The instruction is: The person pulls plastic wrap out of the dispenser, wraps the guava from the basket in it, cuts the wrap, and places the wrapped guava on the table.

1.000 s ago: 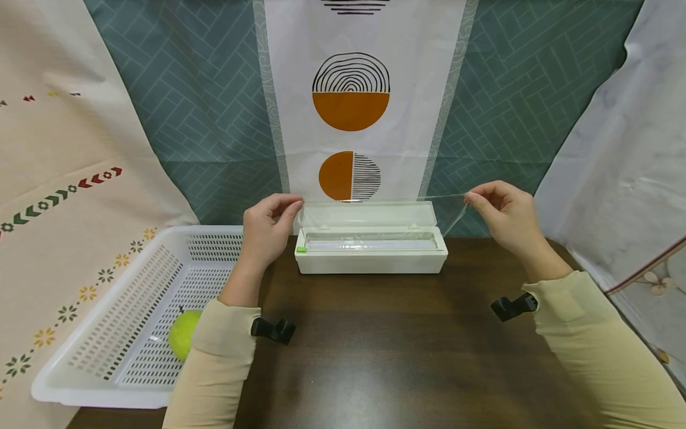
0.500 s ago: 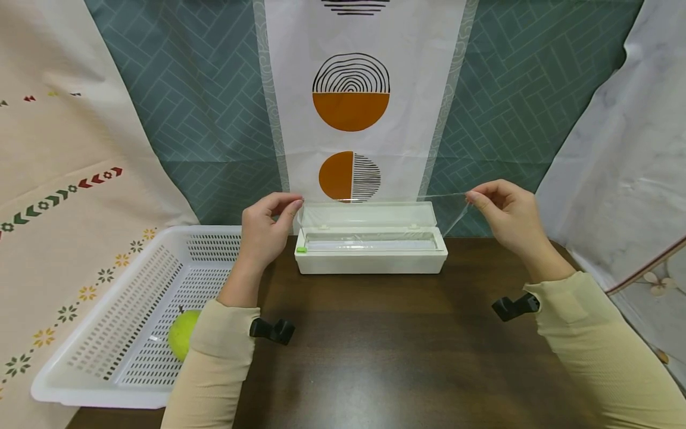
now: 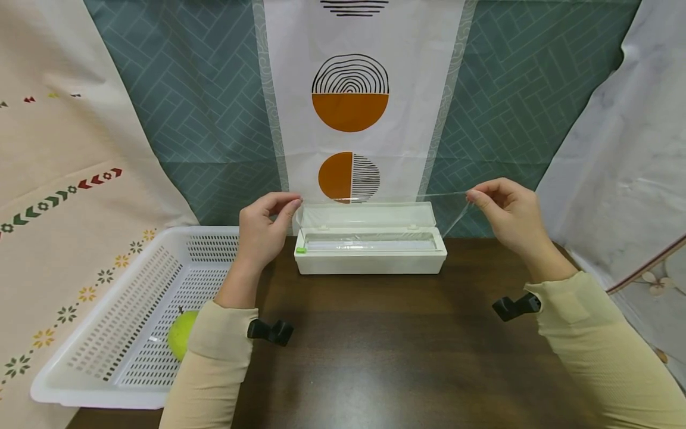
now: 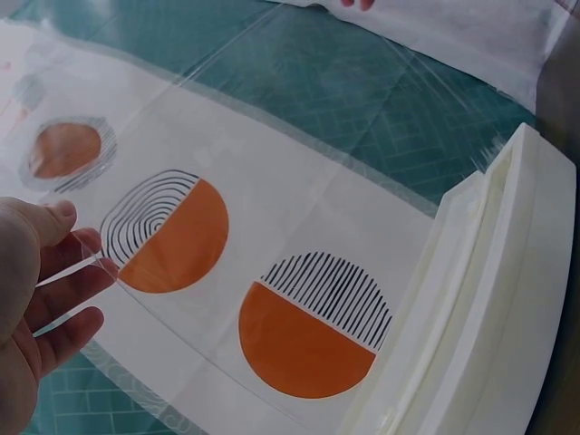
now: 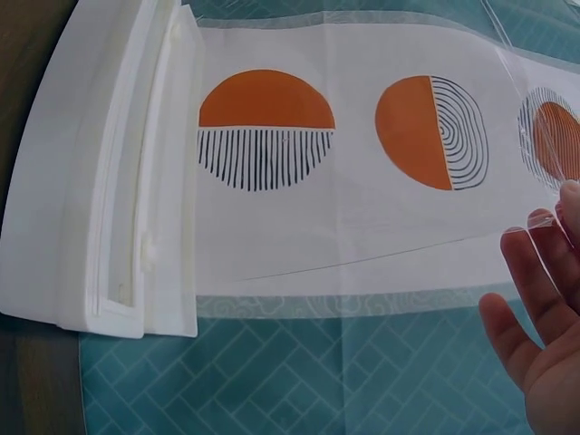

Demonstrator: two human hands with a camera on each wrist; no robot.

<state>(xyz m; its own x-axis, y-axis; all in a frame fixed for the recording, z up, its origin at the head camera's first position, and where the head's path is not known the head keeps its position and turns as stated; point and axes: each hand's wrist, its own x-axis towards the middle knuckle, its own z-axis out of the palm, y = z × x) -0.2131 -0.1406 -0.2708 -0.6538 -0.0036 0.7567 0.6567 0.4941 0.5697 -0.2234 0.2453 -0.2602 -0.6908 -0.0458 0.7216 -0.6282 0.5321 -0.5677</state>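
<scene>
A white cling film dispenser box (image 3: 371, 264) stands at the back of the table, its lid (image 3: 370, 214) raised and a film roll (image 3: 370, 245) inside. A small green slider (image 3: 301, 250) sits at its left front. Clear cling film (image 3: 450, 223) rises from the box and stretches between both hands. My left hand (image 3: 264, 229) pinches the film's left corner between thumb and fingers, just left of the lid. On the other side, my right hand (image 3: 506, 214) pinches the right corner, out beyond the box's right end. Both wrist views show the transparent sheet gathered at the fingertips.
Left of the box, a white perforated basket (image 3: 102, 390) holds a green pear (image 3: 181, 335), partly covered by the left sleeve. The dark wooden table (image 3: 375, 345) extends toward the front. Patterned cloths (image 3: 214, 119) hang behind and at both sides.
The left hand has shifted slightly left and the right hand a touch up and right. Both keep their pinch on the film; the box stays put.
</scene>
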